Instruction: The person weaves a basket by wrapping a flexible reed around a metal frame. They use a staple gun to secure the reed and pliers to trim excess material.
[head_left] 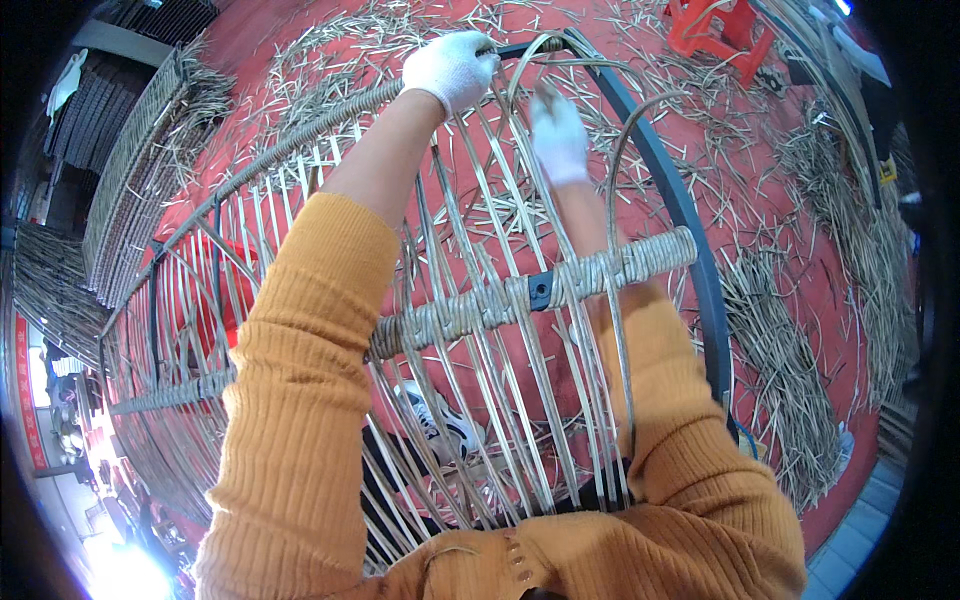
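Observation:
A metal frame (690, 215) strung with long rattan strands (520, 370) stretches in front of me. Its far rail (300, 130) and the crossbar (450, 311) are wound with rattan. My left hand (455, 72), in a white knit glove, is closed over the far rail near its right end; its fingertips are partly hidden. My right hand (560, 135), also gloved, is smeared by motion just right of it, and its fingers cannot be read. The right forearm passes under the crossbar. A loose strand (615, 180) loops over the frame's right side, close to my right hand.
Cut rattan pieces litter the red floor (740, 190). Bundled rattan (775, 360) lies at the right. A red plastic stool (720, 35) is at the far right. Stacked woven panels (150, 165) stand at the left. A shoe (440, 420) shows beneath the strands.

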